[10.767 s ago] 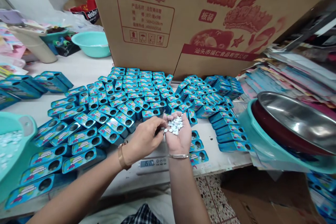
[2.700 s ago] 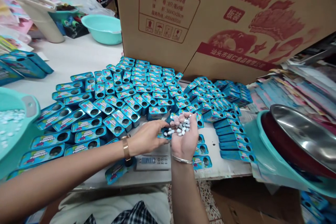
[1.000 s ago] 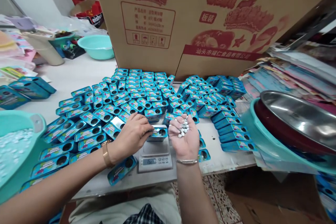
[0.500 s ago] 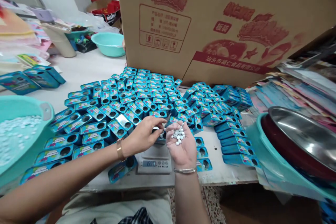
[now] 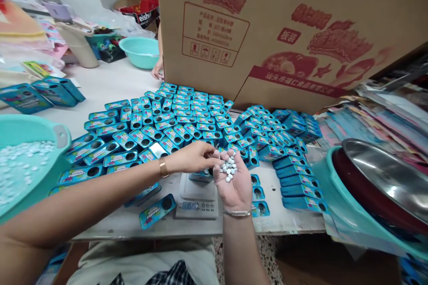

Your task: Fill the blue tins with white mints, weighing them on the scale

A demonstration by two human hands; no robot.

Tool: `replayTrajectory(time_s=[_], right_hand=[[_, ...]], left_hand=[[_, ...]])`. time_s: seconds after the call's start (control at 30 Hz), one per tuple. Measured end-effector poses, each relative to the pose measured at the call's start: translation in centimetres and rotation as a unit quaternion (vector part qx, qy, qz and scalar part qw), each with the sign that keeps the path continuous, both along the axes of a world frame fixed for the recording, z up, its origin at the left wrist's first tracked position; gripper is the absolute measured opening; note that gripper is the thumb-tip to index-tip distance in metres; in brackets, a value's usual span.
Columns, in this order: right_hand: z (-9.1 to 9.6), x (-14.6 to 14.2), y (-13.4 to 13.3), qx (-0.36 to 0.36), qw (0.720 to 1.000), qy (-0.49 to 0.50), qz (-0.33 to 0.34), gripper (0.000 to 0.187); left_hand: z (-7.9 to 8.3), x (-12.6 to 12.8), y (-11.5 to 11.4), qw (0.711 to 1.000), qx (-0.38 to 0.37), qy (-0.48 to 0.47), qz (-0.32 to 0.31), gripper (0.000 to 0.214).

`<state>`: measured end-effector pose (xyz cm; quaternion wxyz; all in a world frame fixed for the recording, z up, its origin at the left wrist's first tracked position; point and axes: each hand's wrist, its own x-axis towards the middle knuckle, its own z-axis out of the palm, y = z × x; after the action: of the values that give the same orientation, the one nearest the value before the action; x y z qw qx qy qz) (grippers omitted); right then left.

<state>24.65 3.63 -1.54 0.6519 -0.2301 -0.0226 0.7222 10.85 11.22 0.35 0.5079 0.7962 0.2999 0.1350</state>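
My right hand (image 5: 236, 182) is cupped palm up at the centre, holding a small heap of pale blue-white candies (image 5: 229, 168). Over its edge reaches my left hand (image 5: 197, 156), fingertips pinched together against the candies; whether a candy is between them cannot be seen. Below the hands, a digital scale (image 5: 196, 209) with a lit display carries a blue candy tin (image 5: 201, 175), mostly covered by my left hand. A loose blue tin (image 5: 158, 211) lies left of the scale. Many similar tins (image 5: 182, 120) with round openings are packed behind.
To the left, a turquoise basin (image 5: 63, 136) holds many candies. A large cardboard carton (image 5: 284, 40) stands behind the tins, with another person's hand (image 5: 158, 69) at its left edge near a turquoise bowl (image 5: 140, 53). Stacked basins (image 5: 329, 160) fill the right.
My left hand has moved from above the tin on the scale to the candies in my right palm. Another person's hand has come into view beside the carton.
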Motion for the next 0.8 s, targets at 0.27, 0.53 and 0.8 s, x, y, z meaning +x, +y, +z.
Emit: replayTrajectory(time_s=[0.27,0.53,0.8], right_hand=[[0.2,0.7,0.0,-0.02,1.0,-0.023,-0.009,0.015],[0.0,1.1,0.0,-0.023,1.0,-0.012,-0.003,0.014],[0.0,1.4,-0.1,-0.009,1.0,-0.009,0.006,0.014]], left_hand=[[0.2,1.0,1.2,0.998,-0.057,0.032,-0.028,0.023],[0.6,1.0,0.7,0.997,-0.059,0.024,-0.035,0.017],[0.0,1.3,0.2,0.999,-0.038,0.005,-0.008,0.015]])
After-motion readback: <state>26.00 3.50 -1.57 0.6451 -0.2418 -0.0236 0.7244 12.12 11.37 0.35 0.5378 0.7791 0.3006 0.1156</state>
